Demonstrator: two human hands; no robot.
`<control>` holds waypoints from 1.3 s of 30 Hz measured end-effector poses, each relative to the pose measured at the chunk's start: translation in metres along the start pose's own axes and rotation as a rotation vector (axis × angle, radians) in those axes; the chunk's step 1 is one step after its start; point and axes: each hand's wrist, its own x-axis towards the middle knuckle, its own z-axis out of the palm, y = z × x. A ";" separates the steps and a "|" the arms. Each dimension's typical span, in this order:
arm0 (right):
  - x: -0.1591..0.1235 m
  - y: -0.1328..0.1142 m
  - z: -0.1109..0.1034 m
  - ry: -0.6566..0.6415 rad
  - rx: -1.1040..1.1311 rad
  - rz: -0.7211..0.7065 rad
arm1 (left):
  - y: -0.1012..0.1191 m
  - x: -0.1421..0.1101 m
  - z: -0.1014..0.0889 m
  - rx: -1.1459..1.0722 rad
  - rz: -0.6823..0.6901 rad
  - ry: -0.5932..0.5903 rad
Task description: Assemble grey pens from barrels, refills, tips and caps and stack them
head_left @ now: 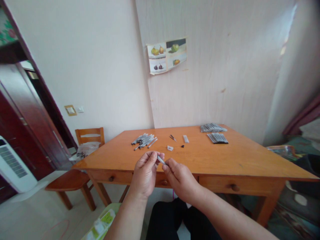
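Between my two hands, over the table's front edge, is a slim grey pen [161,160]. My left hand [147,170] pinches its far end with thumb and fingers. At the near end, my right hand [181,176] is closed around it, so that end is hidden. A loose pile of grey pens with black ends [144,140] lies beyond my left hand. Straight ahead on the table are a small white piece [170,148], a dark pointed tool [172,137], a pale flat strip [185,139] and small black bits [182,146].
On the right of the wooden table [212,160] lie a row of pens [217,138] and a bundle of pens [212,127] behind it. A wooden chair [72,181] stands at the left. Below my left arm is a green bin [105,221].
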 end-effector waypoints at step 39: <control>-0.008 0.012 0.004 0.085 0.184 0.043 | -0.012 -0.006 0.013 -0.189 -0.272 0.137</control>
